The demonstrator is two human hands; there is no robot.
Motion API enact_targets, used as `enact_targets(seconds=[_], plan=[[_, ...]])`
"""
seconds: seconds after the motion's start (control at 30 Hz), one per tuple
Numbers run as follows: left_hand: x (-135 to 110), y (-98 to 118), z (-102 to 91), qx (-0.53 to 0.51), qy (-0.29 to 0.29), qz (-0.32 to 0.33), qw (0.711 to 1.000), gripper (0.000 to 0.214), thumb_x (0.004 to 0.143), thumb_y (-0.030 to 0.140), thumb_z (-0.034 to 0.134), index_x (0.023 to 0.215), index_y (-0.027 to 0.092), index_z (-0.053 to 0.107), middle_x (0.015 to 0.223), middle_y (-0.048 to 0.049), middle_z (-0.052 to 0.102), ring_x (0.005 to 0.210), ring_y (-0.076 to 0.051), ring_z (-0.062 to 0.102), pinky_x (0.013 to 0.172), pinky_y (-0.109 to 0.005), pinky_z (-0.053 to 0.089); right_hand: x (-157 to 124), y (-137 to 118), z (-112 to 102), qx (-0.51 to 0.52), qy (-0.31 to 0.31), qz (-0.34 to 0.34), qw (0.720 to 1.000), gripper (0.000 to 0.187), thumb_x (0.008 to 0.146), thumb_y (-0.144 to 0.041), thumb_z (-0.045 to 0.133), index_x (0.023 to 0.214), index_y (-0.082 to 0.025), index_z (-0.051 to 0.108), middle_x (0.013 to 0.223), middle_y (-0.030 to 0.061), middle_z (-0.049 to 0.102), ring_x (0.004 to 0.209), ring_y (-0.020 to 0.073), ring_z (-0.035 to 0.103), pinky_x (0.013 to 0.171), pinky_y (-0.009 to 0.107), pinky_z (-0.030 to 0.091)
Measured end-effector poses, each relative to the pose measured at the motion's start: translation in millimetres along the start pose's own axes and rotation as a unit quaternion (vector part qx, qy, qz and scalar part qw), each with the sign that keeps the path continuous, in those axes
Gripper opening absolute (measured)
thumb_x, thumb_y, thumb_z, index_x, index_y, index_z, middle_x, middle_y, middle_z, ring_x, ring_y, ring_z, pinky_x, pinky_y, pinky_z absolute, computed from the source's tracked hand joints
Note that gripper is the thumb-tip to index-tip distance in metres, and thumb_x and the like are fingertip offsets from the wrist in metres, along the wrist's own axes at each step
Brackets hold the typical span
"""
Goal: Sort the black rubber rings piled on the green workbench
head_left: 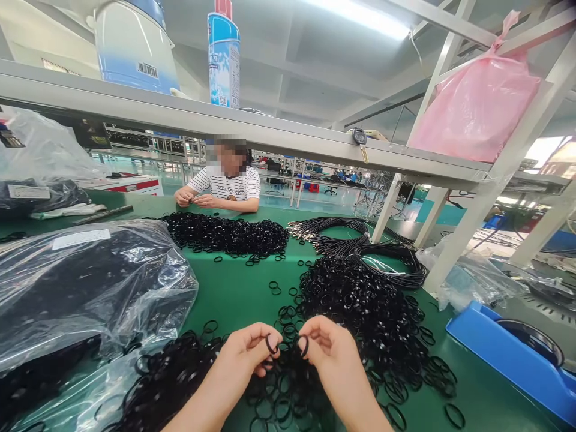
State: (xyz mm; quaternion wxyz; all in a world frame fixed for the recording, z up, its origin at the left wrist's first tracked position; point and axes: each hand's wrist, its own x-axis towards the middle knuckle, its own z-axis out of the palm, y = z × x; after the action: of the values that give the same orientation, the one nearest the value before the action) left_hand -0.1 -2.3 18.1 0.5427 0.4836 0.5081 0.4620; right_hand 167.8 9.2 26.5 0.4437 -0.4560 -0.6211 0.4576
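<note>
Black rubber rings (272, 344) pinched in both hands' fingers (265, 339), over green table (238, 294).

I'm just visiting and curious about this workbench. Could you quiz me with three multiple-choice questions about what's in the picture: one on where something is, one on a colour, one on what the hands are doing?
1. Where does the pink bag sit?
A. On the green table
B. Up on the shelf frame at the right
C. In the blue tray

2. What colour are the loose rings heaped on the table?
A. Black
B. White
C. Red

3. What are the left hand and right hand doing?
A. Resting flat and empty
B. Both gripping one cable
C. Each pinching a small ring

Answers:
1. B, it hangs above the table against the slanted metal posts.
2. A, every ring in the piles is black against the green surface.
3. C, a ring shows between the fingertips of each hand, over the pile.
</note>
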Motion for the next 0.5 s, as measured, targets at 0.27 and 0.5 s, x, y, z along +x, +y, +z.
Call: enact_targets(seconds=[0.27, 0.5], plan=[[-7.6, 7.2, 7.8, 0.089, -0.058, 0.030, 0.994, 0.028, 0.073, 0.041, 0.062, 0.087, 0.016, 0.064, 0.075, -0.0011, 0.060, 0.070, -0.016, 0.051, 0.058, -0.024, 0.038, -2.0, 0.1, 0.1, 0.000, -0.034, -0.002, 0.999, 0.009, 0.076, -0.017, 0.054, 0.083, -0.017, 0.060, 0.071, 0.0003, 0.061, 0.066, 0.0152, 0.058, 0.063, 0.025, 0.044], [-8.5, 10.7, 2.6, 0.177, -0.013, 0.052, 0.983, 0.017, 0.079, 0.032, 0.051, 0.073, 0.018, 0.058, 0.063, 0.0037, 0.052, 0.062, -0.014, 0.048, 0.057, -0.024, 0.038, -3.4, -5.5, -8.5, -0.184, 0.014, -0.048, 0.982, 0.012, 0.082, -0.015, 0.045, 0.080, -0.022, 0.055, 0.073, -0.0025, 0.057, 0.067, 0.0138, 0.053, 0.062, 0.024, 0.039]])
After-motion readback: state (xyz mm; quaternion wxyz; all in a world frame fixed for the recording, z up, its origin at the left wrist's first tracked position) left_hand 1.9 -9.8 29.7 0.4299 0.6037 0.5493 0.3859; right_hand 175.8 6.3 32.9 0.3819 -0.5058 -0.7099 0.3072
